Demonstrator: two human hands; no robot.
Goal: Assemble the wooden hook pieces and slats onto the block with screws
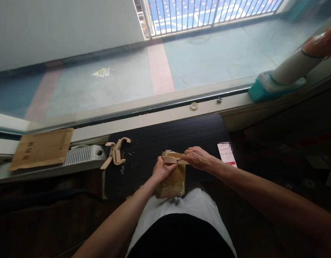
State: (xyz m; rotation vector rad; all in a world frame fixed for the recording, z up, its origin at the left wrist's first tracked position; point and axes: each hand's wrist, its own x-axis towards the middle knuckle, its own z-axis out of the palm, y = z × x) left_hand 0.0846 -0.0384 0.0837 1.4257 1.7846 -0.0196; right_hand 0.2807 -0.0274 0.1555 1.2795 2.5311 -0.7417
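Note:
A pale wooden piece lies across a brown package wrapped in shiny clear tape, near the table's front edge. My left hand is closed on the left part of the wooden piece, pressing it against the package. At the piece's right end, my right hand is closed with its fingers curled in. A small dark tip shows beside those fingers at the wood; what the hand grips is mostly hidden. To the left lie curved wooden hook pieces, with several small screws scattered by them.
The dark table stands against the window sill. A phone with a timer lies at its right. A tape roll and a teal container are on the sill. A brown envelope rests over the radiator at left.

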